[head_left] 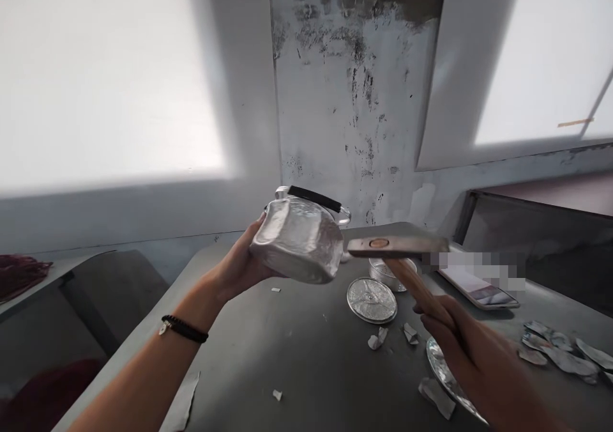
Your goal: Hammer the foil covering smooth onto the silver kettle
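Head view shows the left hand (245,256) curled around the left side of a shiny metal pot (299,243), which is tipped and held up over the table (268,368). The pot hides most of those fingers. The right hand (462,336) is wrapped tight around the wooden stick of a hammer (400,248). The hammer's head is just beside the pot's right side; it is hard to tell if they touch. A crooked hit could slide off the smooth metal or leave a bad dent. Only one hand seems to hold the pot, so a hard knock could twist it loose. A hit too far left might hurt the fingers there. The black handle (313,199) on the pot could get banged too. Farther out, a round metal disc (372,300) and a metal bowl (383,275) could be bumped if the pot fell. The phone (479,285) lies near the hammer, so a low swing might crack it.
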A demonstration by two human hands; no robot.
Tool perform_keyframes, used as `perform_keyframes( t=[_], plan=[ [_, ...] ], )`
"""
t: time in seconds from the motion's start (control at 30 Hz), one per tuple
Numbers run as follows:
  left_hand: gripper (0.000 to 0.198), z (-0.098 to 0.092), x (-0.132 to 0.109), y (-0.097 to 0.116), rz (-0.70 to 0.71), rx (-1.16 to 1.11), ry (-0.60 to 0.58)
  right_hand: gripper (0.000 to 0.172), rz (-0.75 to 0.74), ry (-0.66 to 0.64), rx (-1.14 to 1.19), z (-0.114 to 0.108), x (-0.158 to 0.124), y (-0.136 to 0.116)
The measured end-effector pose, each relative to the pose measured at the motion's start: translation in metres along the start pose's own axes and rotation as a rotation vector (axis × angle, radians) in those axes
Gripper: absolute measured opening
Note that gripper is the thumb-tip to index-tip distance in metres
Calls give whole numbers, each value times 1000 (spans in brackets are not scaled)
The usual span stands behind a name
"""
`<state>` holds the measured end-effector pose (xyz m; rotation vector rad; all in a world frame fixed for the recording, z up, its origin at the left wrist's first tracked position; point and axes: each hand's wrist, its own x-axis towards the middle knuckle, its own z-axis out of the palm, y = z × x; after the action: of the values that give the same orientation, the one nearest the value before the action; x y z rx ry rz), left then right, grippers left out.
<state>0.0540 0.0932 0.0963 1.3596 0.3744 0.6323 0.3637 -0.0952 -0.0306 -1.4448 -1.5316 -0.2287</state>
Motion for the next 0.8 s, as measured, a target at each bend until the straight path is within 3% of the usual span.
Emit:
perform_keyframes(
  t=[0.13, 0.23, 0.33, 0.43, 0.53, 0.67, 0.8],
  plan=[
    [72, 29, 1, 9, 25, 405, 435, 41, 265, -54, 96, 5, 5, 5],
    [75, 41, -3, 14, 53, 864, 549, 44, 311, -59, 132, 5, 8, 11],
    [79, 47, -8, 17, 60, 1269, 534, 43, 272, -50, 101, 3, 8, 13],
    [82, 55, -11, 12, -36, 1548, 527, 43, 202, -104, 66, 3, 7, 5],
    [81, 65, -10, -1, -167, 1703, 505, 41, 168, -109, 13, 5, 4, -4],
    [76, 82, -6, -16, -245, 1862, 392, 38, 135, -103, 14, 6, 3, -5],
    [73, 89, -9, -9, -243, 1907, 327, 39, 132, -123, 27, 5, 5, 4]
  ],
)
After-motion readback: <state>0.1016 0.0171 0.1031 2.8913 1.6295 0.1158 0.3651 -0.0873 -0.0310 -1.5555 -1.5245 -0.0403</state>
